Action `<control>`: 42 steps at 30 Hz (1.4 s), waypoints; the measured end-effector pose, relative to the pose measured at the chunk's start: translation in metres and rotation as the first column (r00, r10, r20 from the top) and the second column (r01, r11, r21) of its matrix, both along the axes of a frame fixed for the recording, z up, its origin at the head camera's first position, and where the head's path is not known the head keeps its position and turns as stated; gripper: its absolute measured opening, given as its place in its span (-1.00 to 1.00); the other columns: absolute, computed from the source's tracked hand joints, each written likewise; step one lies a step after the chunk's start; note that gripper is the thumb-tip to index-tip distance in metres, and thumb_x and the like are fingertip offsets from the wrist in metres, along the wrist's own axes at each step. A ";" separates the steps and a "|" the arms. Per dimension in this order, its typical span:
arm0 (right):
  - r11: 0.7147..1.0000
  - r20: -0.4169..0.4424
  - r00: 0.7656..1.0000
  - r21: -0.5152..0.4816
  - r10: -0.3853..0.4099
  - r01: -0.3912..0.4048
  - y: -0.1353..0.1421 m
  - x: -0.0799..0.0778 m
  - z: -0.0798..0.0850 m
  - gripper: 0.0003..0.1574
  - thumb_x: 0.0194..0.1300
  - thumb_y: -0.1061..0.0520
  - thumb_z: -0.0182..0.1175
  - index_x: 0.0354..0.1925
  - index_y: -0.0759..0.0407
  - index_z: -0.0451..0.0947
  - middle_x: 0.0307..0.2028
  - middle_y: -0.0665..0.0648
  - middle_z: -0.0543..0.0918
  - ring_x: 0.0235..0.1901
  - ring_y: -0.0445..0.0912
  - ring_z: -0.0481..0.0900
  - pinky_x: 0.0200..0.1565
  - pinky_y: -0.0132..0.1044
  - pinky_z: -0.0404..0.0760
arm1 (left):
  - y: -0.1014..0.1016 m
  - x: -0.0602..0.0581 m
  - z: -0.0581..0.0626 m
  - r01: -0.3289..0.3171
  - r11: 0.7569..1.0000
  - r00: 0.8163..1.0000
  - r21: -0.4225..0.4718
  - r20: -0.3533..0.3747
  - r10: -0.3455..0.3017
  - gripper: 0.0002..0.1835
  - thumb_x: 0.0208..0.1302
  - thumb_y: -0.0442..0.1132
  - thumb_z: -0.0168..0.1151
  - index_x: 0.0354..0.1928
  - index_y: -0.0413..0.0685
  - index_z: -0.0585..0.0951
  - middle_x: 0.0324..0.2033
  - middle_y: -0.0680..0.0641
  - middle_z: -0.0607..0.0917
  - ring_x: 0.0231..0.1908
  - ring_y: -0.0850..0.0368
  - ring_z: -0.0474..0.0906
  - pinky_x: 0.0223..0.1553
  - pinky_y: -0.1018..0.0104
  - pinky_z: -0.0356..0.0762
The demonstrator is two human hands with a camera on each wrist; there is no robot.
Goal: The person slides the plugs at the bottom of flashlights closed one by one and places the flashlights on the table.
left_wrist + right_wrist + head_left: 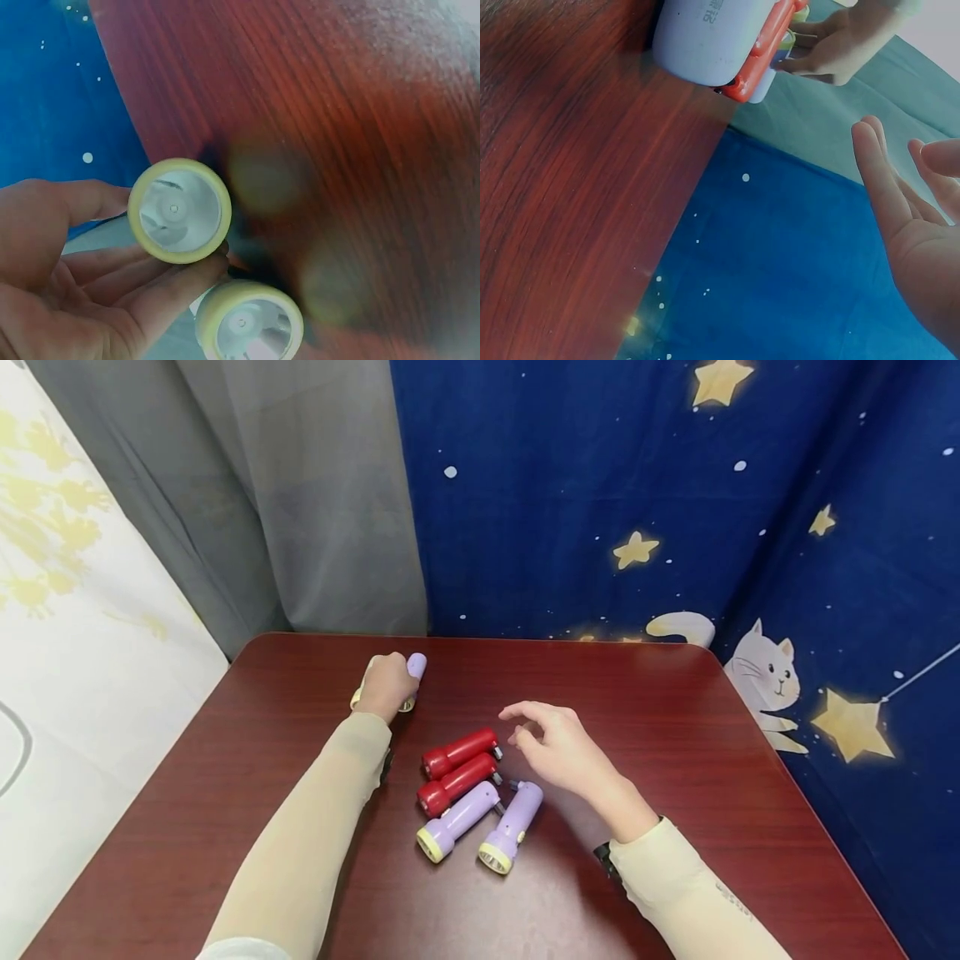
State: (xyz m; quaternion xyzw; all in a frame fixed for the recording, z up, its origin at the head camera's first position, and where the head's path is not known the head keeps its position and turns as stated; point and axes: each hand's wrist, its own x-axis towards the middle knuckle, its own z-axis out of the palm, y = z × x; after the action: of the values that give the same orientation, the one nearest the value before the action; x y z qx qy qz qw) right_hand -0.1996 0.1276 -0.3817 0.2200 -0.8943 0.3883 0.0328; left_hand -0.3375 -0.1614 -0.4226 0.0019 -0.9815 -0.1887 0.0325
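At the far left of the table, my left hand (386,683) grips a purple flashlight (417,665) with a yellow rim. Thumb and fingers wrap its body in the left wrist view, where its round lens end (180,211) faces the camera. Against the back of those fingers stands a second yellow-rimmed flashlight (251,322), mostly covered by the hand in the head view. My right hand (558,747) hovers over the table with loosely bent fingers, holding nothing. Nearest to it are a red flashlight (461,753) and a purple flashlight (512,828).
Another red flashlight (459,783) and another purple flashlight (459,820) lie at mid-table, side by side with the others. The dark red wooden table (675,760) backs onto a grey curtain (337,502) and a blue star-patterned curtain (540,510).
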 end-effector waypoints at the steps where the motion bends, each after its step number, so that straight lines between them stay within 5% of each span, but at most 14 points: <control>1: 1.000 -0.002 1.000 0.002 -0.001 0.001 0.000 0.000 0.000 -0.58 0.43 0.26 0.10 0.13 0.00 0.71 -0.22 0.05 0.85 -0.27 -0.22 0.74 -0.35 -0.31 0.61 | -0.001 -0.005 -0.003 -0.002 1.000 1.000 -0.005 -0.005 0.002 -0.69 0.33 -0.23 0.24 -0.14 -0.41 0.73 -0.22 -0.41 0.79 -0.18 -0.28 0.70 -0.06 -0.12 0.74; 7: 1.000 -0.024 1.000 0.024 0.012 -0.012 0.000 -0.002 0.000 -0.60 0.43 0.24 0.11 0.12 0.00 0.73 -0.15 0.00 0.84 -0.26 -0.24 0.72 -0.19 -0.26 0.64 | -0.021 -0.054 -0.049 -0.004 0.999 0.999 -0.037 -0.036 0.002 -0.67 0.17 -0.13 0.36 -0.19 -0.29 0.77 -0.31 -0.32 0.80 -0.25 -0.31 0.71 -0.18 -0.24 0.71; 9: 0.999 -0.031 0.999 0.031 0.018 -0.017 -0.001 -0.002 -0.001 -0.60 0.44 0.23 0.11 0.12 0.00 0.73 -0.10 -0.01 0.84 -0.26 -0.23 0.70 -0.14 -0.25 0.65 | -0.025 -0.060 -0.056 -0.010 0.999 0.999 -0.034 -0.049 0.008 -0.68 0.14 -0.14 0.36 -0.21 -0.29 0.77 -0.33 -0.32 0.79 -0.25 -0.31 0.70 -0.19 -0.27 0.69; 16: 0.999 -0.015 1.000 0.034 0.021 -0.021 0.000 0.001 -0.002 -0.62 0.45 0.22 0.13 0.12 0.02 0.73 0.03 0.09 0.82 -0.24 -0.17 0.67 -0.09 -0.14 0.71 | -0.008 -0.010 -0.007 -0.017 1.000 1.000 0.014 -0.001 0.017 -0.61 0.32 -0.16 0.33 -0.07 -0.44 0.70 -0.14 -0.45 0.75 -0.08 -0.37 0.71 0.04 -0.23 0.72; 19: 0.999 -0.009 1.000 0.039 0.023 -0.023 0.000 0.002 -0.003 -0.62 0.45 0.22 0.12 0.12 0.02 0.73 0.03 0.07 0.82 -0.24 -0.16 0.65 -0.10 -0.13 0.71 | -0.006 0.000 0.002 -0.016 1.000 0.999 0.021 0.029 0.015 -0.57 0.38 -0.13 0.36 0.02 -0.43 0.68 -0.08 -0.44 0.75 -0.08 -0.35 0.73 0.07 -0.19 0.73; 37: 0.998 0.016 1.000 0.055 0.021 -0.021 -0.001 0.004 -0.006 -0.61 0.44 0.23 0.12 0.12 0.00 0.72 0.02 0.04 0.81 -0.20 -0.14 0.64 -0.09 -0.22 0.66 | -0.016 0.006 0.012 0.020 0.999 0.991 0.025 0.135 -0.023 -0.56 0.37 -0.03 0.40 -0.03 -0.33 0.66 -0.13 -0.36 0.75 -0.23 -0.18 0.70 -0.07 -0.09 0.73; 42: 0.998 0.014 1.000 0.061 0.027 -0.027 -0.001 0.004 -0.007 -0.60 0.44 0.23 0.12 0.13 0.01 0.72 0.06 0.10 0.81 -0.17 -0.12 0.64 -0.06 -0.20 0.65 | -0.007 0.010 0.021 0.033 0.999 0.997 0.011 0.071 -0.034 -0.61 0.48 -0.05 0.24 -0.07 -0.32 0.67 -0.20 -0.34 0.74 -0.29 -0.16 0.68 -0.12 -0.08 0.73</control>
State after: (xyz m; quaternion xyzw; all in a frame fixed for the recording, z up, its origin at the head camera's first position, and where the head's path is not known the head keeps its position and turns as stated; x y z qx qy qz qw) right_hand -0.1955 0.1264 -0.3884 0.2304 -0.9029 0.3627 0.0148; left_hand -0.3271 -0.1683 -0.4019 -0.0076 -0.9809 -0.1941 -0.0055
